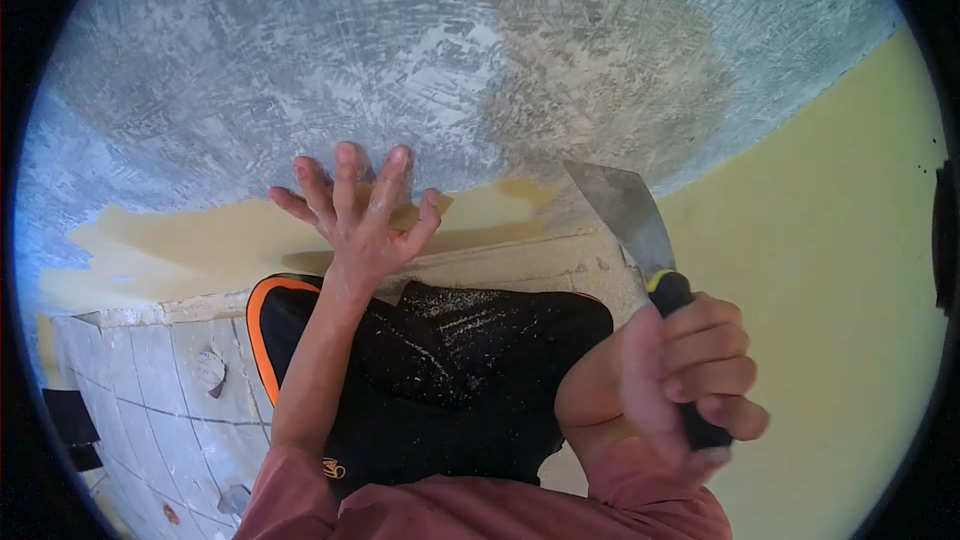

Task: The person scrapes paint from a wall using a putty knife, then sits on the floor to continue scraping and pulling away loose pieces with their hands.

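My right hand (700, 365) is wrapped round the black handle of a putty knife (632, 215), its wide metal blade pointing up toward the wall. The blade tip overlaps the lower edge of a damp, brownish patch (610, 70) on the scraped grey wall (300, 50). My left hand (362, 215) has its fingers spread, fingertips at the lower edge of the grey area, over a strip of yellow paint (200, 240). Nothing is held in it. Whitish dust covers the skin of that hand.
A yellow wall (800, 260) meets the grey one at the right. My bent legs in black trousers (450, 350), flecked with scrapings, are close to the wall base. Grey floor tiles (150, 370) at the left carry paint flakes (211, 372) and a dark object (70, 417).
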